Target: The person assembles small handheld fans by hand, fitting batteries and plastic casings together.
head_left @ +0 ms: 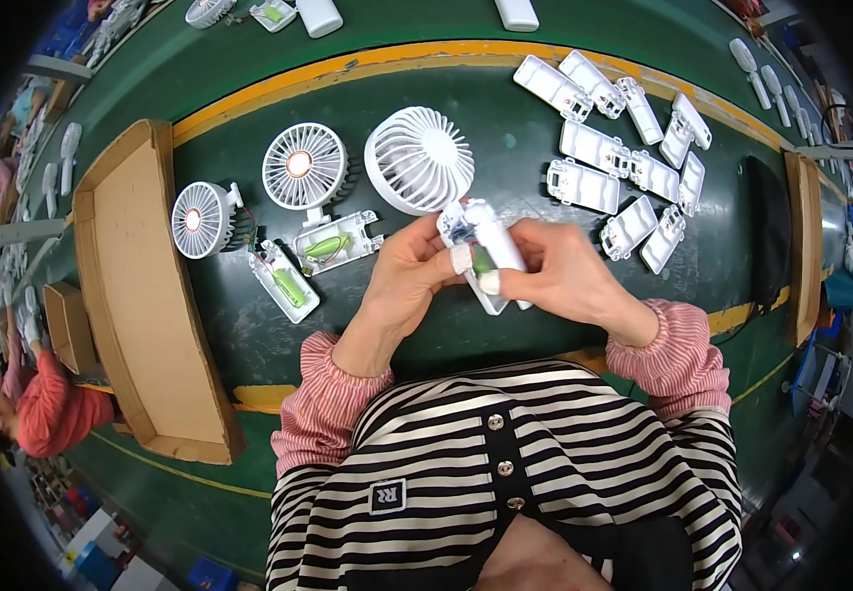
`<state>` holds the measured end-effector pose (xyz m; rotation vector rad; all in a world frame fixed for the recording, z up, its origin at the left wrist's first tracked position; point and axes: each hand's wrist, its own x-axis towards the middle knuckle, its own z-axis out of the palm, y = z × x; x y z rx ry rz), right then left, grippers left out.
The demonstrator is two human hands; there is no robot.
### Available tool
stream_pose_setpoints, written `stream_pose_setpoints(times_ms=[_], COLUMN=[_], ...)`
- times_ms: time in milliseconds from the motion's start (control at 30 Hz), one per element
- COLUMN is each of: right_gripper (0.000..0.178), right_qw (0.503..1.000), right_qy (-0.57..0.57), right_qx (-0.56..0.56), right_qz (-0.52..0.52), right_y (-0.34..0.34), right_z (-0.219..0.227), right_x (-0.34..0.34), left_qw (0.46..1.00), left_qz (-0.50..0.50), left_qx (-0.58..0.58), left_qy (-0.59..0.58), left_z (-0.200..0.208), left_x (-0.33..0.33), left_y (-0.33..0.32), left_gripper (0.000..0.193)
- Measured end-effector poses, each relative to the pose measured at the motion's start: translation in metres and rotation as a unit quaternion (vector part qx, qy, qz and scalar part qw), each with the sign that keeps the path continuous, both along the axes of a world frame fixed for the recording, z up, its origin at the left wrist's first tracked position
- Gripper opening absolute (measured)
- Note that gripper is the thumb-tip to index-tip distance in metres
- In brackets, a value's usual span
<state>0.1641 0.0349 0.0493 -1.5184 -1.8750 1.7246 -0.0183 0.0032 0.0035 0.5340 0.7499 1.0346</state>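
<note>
In front of my chest, both hands are closed around the white handle (497, 241) of a handheld fan. Its round caged head (421, 160) points away from me. My left hand (402, 281) grips the handle from the left, and my right hand (569, 274) pinches a white cover piece against its right side. Between the thumbs, which both wear white wraps, a green battery (483, 260) shows inside the partly covered handle. To the left lie two more fans (305, 165) (204, 219), their handle shells (338, 242) (286, 283) open with green batteries and wires inside.
Several white handle shells (594, 148) lie scattered at the far right of the green table (426, 340). A long cardboard tray (156, 295) stands at the left, with another cardboard piece (803, 246) at the right. A person in red (47, 404) is at the far left.
</note>
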Motion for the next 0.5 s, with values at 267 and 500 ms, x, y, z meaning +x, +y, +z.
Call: stream_pose_setpoints(times_ms=[267,500], right_gripper=[0.042,0.034], right_qw=[0.876,0.818], right_qy=[-0.246,-0.121], right_qx=[0.414,0.561], right_qz=[-0.034,0.032], right_y=[-0.002,0.001], right_z=[-0.026,-0.028], right_x=[0.026,0.007], left_qw=[0.996,0.995], left_qz=[-0.057,-0.018], left_qx=[-0.059,-0.075], left_qy=[-0.044,-0.057], left_z=[0.000,-0.007], left_x=[0.001,-0.007], left_y=[0.000,-0.008], left_gripper=[0.039,0.044])
